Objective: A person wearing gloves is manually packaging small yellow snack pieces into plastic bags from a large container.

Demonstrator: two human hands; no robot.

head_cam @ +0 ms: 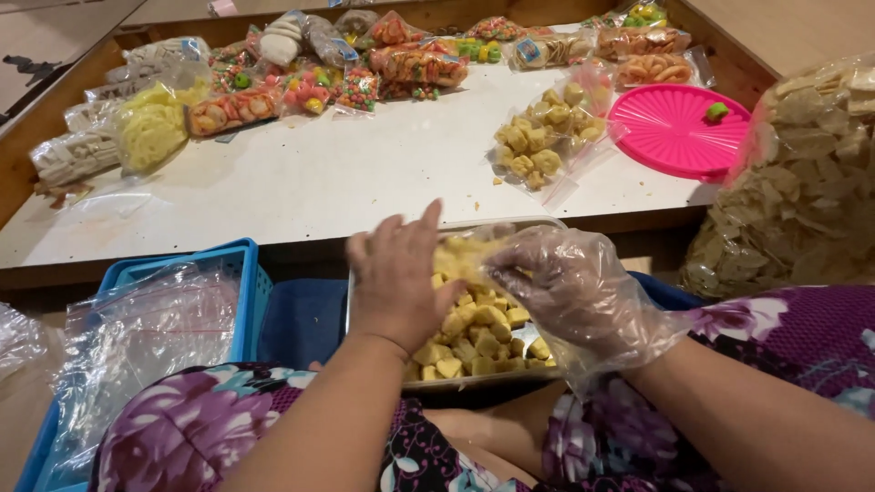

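Note:
A metal tray rests on my lap, filled with yellow puffed snack pieces. My left hand is bare and held over the tray's left part, fingers together, seemingly holding a clear small bag with some yellow pieces in it. My right hand wears a loose clear plastic glove and is curled at the bag's mouth, fingers pinched on snack pieces. Both hands meet above the tray.
A blue plastic basket with clear empty bags stands at my left. On the white table lie several packed snack bags, a pink round lid and, at right, a big sack of pale crackers.

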